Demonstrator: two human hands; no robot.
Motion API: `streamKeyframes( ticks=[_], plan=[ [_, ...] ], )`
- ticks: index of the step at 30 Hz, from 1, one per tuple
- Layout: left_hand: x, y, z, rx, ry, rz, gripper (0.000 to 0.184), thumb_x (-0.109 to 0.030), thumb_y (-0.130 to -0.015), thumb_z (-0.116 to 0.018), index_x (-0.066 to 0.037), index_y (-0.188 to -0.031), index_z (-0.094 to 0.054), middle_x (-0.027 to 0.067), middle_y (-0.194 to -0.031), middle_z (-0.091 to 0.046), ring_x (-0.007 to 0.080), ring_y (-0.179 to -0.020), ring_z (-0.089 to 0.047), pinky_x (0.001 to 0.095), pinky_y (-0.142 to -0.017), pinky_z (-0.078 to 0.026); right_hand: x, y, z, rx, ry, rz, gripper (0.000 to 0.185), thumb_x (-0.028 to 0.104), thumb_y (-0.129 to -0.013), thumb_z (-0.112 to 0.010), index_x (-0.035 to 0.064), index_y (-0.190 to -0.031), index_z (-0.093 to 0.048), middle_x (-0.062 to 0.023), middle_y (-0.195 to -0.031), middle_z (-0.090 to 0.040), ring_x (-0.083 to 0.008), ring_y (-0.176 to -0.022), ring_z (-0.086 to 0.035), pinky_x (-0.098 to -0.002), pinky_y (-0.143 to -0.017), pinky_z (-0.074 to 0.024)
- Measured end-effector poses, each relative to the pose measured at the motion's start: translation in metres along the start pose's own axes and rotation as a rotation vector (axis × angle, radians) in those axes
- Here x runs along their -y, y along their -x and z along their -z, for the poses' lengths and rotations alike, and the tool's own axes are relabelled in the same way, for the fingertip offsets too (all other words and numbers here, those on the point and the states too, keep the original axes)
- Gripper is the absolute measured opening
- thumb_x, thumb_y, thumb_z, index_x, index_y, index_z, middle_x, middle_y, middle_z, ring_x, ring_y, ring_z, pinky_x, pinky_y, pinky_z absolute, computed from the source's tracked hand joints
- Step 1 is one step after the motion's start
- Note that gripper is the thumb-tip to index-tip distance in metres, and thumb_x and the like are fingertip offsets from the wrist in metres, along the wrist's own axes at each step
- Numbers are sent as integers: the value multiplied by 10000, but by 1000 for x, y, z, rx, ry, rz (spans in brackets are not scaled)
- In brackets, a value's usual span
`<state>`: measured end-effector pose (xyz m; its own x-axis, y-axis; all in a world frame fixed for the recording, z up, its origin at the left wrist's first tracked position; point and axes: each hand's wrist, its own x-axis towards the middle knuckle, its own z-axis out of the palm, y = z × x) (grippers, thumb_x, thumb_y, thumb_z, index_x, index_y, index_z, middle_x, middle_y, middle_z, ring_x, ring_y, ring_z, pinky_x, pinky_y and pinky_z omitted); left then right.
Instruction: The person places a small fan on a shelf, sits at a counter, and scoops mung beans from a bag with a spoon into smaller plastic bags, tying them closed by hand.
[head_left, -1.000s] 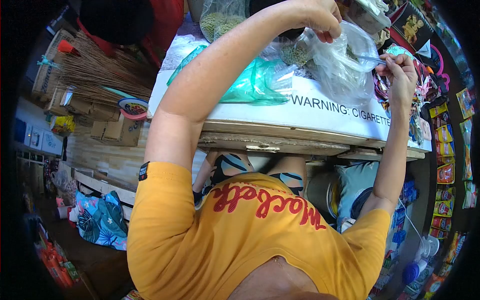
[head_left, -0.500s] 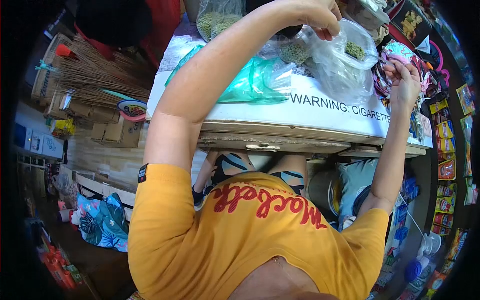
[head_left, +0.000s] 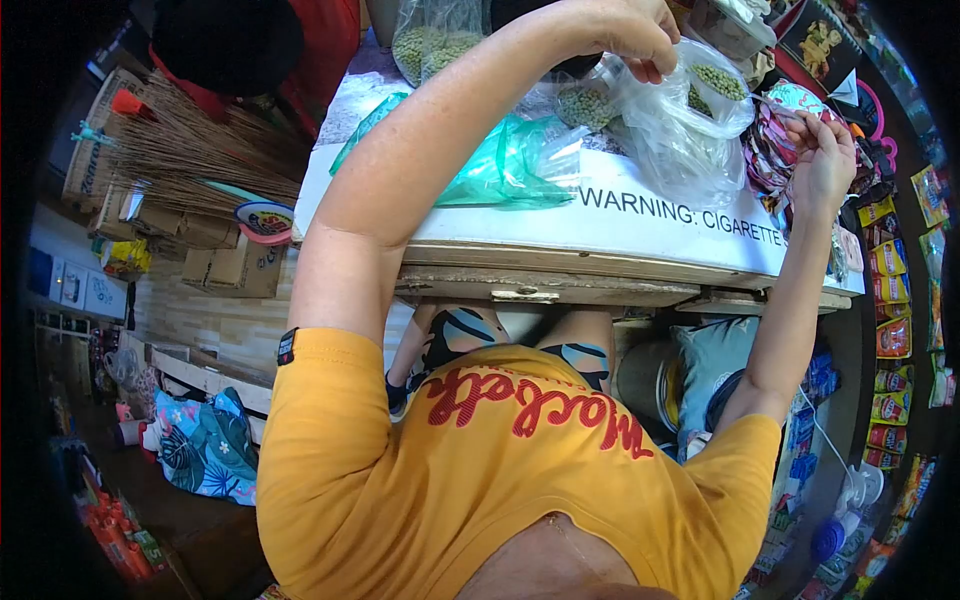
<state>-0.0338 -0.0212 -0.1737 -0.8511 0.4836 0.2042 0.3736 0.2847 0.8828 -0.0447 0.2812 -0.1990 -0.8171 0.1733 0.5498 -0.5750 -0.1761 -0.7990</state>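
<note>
My left hand (head_left: 645, 42) is closed at the upper edge of a clear plastic bag (head_left: 690, 160), its fingers pinching the rim near the bag's mouth. Inside the bag, some green beans (head_left: 698, 100) show through the opening. A heap of the same beans (head_left: 720, 82) rests on a spoon (head_left: 772, 104) at the mouth of the bag. The spoon's thin handle runs right into the fingers of my right hand (head_left: 822, 160), which are closed on it. Another clear bag of green beans (head_left: 588, 105) lies just left of the held one.
A green plastic bag (head_left: 510, 165) lies on the white table (head_left: 640, 215) below my left forearm. Bags of beans (head_left: 440, 50) stand at the back left. A patterned cloth bundle (head_left: 770, 150) sits beside my right hand. Hanging sachets (head_left: 888, 260) line the right side.
My right hand has shifted slightly right, and the spoonful of beans has come up to the bag's mouth. My left hand has stayed at the bag's rim.
</note>
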Motion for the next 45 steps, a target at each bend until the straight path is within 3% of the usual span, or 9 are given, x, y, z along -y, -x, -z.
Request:
streamKeyframes(
  ticks=[10,17,18,22,29,33,37,45],
  plan=[
    [-1,0,0,34,-35,-17,184,15,-653,-605,95,-810,-656,106,-672,-635,167,-580,-625,284,-543,-528,7,-7,-41,80,34,-30,59,-26,-857,-547,-5,-867,-492,-192,-835,-655,-255,-684,-676,-306,-616,-567],
    [-4,3,1,1,-85,-41,192,-17,-638,-617,56,-801,-688,93,-646,-636,148,-553,-603,277,-529,-501,12,31,-99,424,118,44,31,3,-867,-551,-9,-893,-537,-145,-884,-652,-183,-688,-671,-267,-638,-556],
    [-5,4,1,-13,-79,-38,207,-18,-637,-617,54,-815,-691,94,-646,-638,148,-549,-601,276,-529,-500,17,37,-104,454,233,45,49,16,-886,-544,24,-867,-500,-136,-955,-642,-175,-718,-660,-262,-657,-537],
    [-5,6,1,-58,-108,-35,262,-20,-636,-611,49,-872,-701,103,-650,-645,150,-531,-598,277,-527,-502,27,40,-97,481,293,203,32,-9,-881,-534,14,-869,-552,-107,-913,-655,-149,-726,-645,-235,-654,-511],
    [3,-2,1,-54,-84,-17,226,-9,-646,-594,69,-838,-684,117,-644,-639,170,-543,-628,285,-523,-520,60,28,-55,206,267,382,33,-33,-867,-558,-28,-880,-588,-152,-919,-665,-178,-720,-662,-280,-669,-547],
    [-2,1,-1,-72,-85,-10,198,2,-650,-583,81,-809,-671,113,-641,-633,171,-552,-630,286,-532,-527,42,24,-32,179,322,321,31,-34,-871,-551,-25,-865,-580,-140,-888,-663,-172,-716,-662,-277,-672,-545],
    [-3,3,-4,-55,-87,-23,197,14,-653,-575,82,-813,-669,108,-646,-632,168,-556,-626,286,-538,-531,6,37,-36,246,323,124,65,-34,-873,-529,2,-818,-528,-125,-910,-644,-154,-716,-647,-261,-668,-527],
    [-5,5,-1,-39,-46,-16,236,20,-660,-573,83,-866,-671,113,-682,-642,164,-578,-633,288,-545,-532,-15,46,-28,132,118,-102,115,-81,-833,-487,21,-800,-447,-196,-853,-628,-226,-577,-644,-278,-513,-526]
  ],
)
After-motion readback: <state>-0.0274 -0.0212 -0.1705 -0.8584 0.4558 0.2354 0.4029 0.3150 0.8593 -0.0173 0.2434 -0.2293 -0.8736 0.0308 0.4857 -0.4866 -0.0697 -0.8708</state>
